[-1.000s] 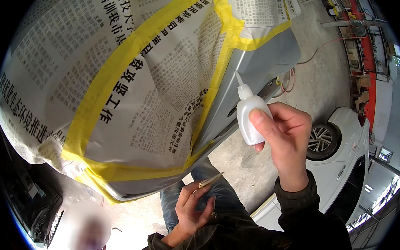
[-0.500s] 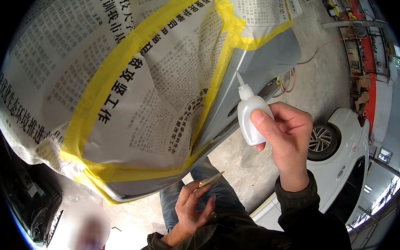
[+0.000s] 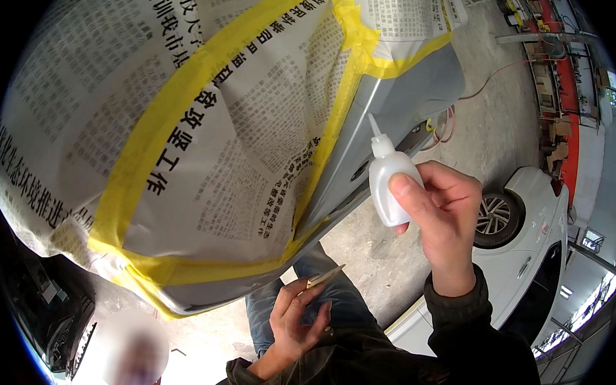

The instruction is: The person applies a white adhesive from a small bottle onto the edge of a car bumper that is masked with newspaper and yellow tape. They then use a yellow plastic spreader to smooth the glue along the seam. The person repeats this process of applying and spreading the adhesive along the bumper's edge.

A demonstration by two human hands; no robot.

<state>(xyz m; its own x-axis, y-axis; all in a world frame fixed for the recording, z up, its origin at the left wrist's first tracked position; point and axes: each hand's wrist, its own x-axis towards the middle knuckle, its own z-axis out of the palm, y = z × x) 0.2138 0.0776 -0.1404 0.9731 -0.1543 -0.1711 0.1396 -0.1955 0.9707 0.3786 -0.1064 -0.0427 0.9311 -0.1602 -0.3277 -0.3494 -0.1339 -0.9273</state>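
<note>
A white plastic squeeze bottle (image 3: 390, 186) with a long pointed nozzle is gripped in my right hand (image 3: 440, 217), thumb pressed on its front. Its tip points up and left, in front of a grey car panel (image 3: 345, 140); whether it touches cannot be told. Newspaper (image 3: 249, 120) covers most of the car body, edged with yellow masking tape (image 3: 151, 132). Lower down, below the panel's edge, my left hand (image 3: 296, 321) is closed on a thin, pale, flat piece with a pointed end (image 3: 326, 276); its kind is not plain.
A white car (image 3: 524, 253) stands on the right, its wheel (image 3: 496, 216) close behind my right hand. Shelves with boxes (image 3: 551, 135) run along the far right, and a red hose (image 3: 484, 87) lies on the concrete floor. A dark vehicle (image 3: 48, 304) is at lower left.
The bottle in my right hand has shifted very slightly right and down. My left hand stays in place with its flat piece.
</note>
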